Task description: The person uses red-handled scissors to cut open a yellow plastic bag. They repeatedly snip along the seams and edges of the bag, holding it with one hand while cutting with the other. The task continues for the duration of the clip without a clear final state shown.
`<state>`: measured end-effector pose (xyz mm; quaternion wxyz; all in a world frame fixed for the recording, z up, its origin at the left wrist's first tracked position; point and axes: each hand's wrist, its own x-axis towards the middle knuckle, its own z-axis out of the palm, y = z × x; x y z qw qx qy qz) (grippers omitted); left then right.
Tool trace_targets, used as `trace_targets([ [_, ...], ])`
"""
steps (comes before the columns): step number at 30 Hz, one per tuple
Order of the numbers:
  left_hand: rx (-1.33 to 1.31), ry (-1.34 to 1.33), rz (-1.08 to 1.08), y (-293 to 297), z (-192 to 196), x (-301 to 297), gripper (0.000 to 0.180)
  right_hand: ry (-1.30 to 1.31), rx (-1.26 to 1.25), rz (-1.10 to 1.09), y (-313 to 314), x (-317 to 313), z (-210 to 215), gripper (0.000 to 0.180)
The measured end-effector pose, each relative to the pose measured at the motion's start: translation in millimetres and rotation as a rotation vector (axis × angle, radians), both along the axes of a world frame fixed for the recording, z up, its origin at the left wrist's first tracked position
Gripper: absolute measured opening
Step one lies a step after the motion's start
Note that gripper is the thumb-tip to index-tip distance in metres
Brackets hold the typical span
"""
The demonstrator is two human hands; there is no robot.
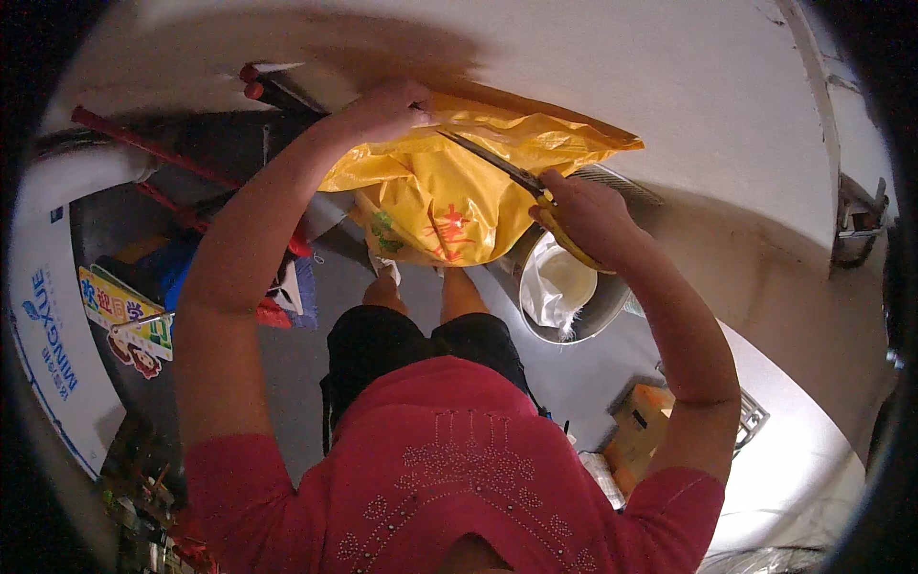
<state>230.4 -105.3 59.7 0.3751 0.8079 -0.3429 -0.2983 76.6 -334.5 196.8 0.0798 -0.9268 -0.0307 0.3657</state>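
Note:
A large yellow plastic bag (430,196) with red and green print hangs in front of me. At its top left edge, my left hand (390,110) is closed on the plastic and holds it up. My right hand (591,218) grips a pair of scissors (507,170) by its yellow handles. The dark blades point up and left, lying over the upper part of the bag. Whether the blades are apart or together I cannot tell. The bag hides what is behind it.
Below my right hand stands a metal bin (564,320) with a white bag or liner inside. A cardboard box (639,430) sits at the right. Red and dark poles (143,143) lean at the left, near a white printed panel (62,354). A pale wall (669,86) rises behind the bag.

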Motion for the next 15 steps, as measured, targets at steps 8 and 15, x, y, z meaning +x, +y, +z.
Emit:
trace_targets([
  [8, 0.037, -0.007, -0.004, -5.0, -6.7, 5.5, 0.017, 0.032, -0.064, 0.083, 5.4, 18.9, -19.2, 0.034],
  [15, 0.034, -0.09, 0.06, -6.3, -6.7, 1.6, 0.018, 0.069, -0.142, 0.17, 1.7, 32.3, -15.0, 0.036],
])
